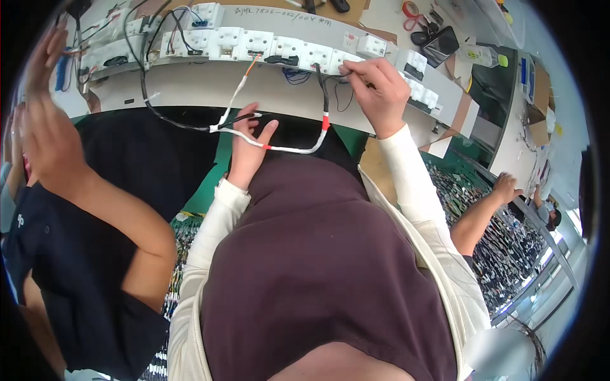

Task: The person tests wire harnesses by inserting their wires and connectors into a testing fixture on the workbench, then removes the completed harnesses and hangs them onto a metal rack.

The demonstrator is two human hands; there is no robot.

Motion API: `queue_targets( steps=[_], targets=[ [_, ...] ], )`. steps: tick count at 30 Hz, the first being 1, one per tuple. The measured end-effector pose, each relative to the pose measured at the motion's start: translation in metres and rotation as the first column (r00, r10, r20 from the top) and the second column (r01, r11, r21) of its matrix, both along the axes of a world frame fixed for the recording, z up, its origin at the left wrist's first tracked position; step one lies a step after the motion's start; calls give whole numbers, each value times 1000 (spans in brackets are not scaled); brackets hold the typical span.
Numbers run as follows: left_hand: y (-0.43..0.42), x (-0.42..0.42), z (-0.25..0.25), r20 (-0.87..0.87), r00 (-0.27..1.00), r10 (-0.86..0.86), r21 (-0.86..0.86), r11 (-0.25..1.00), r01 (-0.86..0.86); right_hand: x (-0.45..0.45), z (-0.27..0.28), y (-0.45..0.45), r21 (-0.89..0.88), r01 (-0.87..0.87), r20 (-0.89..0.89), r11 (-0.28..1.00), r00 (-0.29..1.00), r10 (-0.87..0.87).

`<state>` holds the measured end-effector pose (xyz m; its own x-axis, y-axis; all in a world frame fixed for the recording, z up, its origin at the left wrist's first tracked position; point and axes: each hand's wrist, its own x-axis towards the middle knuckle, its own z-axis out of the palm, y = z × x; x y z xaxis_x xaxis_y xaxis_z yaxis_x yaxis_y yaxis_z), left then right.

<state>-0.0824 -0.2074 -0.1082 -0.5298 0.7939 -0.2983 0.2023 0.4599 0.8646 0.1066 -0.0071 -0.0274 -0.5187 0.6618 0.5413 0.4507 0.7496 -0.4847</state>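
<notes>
A wire harness [298,151] with white wrapping and red bands hangs in a loop below a row of white connector blocks [257,44]. One branch with an orange wire [252,65] runs up into a block, and a black branch [325,98] rises to another further right. My left hand [244,152] is under the harness, thumb and fingers apart, with the white cable crossing in front of it and a short black lead [244,117] at its fingers. At the right blocks, my right hand [383,92] pinches a thin dark wire [335,77].
Another person's hand [51,140] is raised on the left; a different person's hand [505,187] is at the right. Red-handled scissors [413,16], a phone [440,46] and a bottle [481,56] lie behind the board. Many cables [502,254] hang below at the right.
</notes>
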Motion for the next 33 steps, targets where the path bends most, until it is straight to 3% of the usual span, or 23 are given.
queue_targets(
  steps=[4, 8, 9, 13, 14, 15, 17, 19, 21, 22, 26, 28, 30, 33],
  targets=[
    [-1, -12, -23, -17, 966, -259, 119, 958, 259, 4, -1, -7, -43, 46, 54, 998, 998, -44],
    [-36, -21, -59, -64, 937, -343, 106, 932, 348, 7, -5, -14, 24, -16, 35, 1000, 999, 15],
    [-55, -23, -77, 225, 944, -240, 5, 969, 245, 7, -6, -12, 25, -19, 35, 1000, 999, 18],
    [-123, -35, -116, 202, 963, -176, -114, 973, 201, 4, -8, -8, -3, -56, 43, 998, 998, 56],
    [-144, -38, -131, 105, 972, -212, -130, 966, 225, 3, -6, -8, -44, -55, 55, 998, 997, 57],
    [-149, -38, -124, 7, 968, -250, -146, 958, 248, 4, -3, -5, -40, -52, 53, 998, 997, 54],
    [-153, -35, -102, 6, 987, -163, -142, 977, 162, 5, 5, 1, -29, -86, 105, 996, 991, 89],
    [-149, -39, -74, -211, 955, -206, -136, 974, 180, 7, 12, 4, -70, -134, 117, 989, 983, 142],
    [-133, -36, -40, -116, 993, -32, 48, 998, 38, 7, 18, 8, -108, -188, 123, 976, 972, 201],
    [-130, -36, -35, -123, 992, -24, 55, 998, 31, 8, 22, 10, -122, -209, 170, 970, 959, 228],
    [-72, -32, 46, 124, 991, 53, 424, 900, -101, 1, 28, 13, -177, -157, 271, 972, 941, 201],
    [-49, -27, 79, 164, 986, 36, 465, 878, -109, -5, 31, 17, -221, -139, 325, 965, 923, 207],
    [-33, -26, 102, 242, 966, -95, 582, 811, -66, -10, 37, 21, -268, -115, 378, 957, 901, 214],
    [-7, -27, 147, 396, 898, -191, 586, 805, -87, -15, 43, 35, -273, 19, 496, 962, 860, 124]
  ],
)
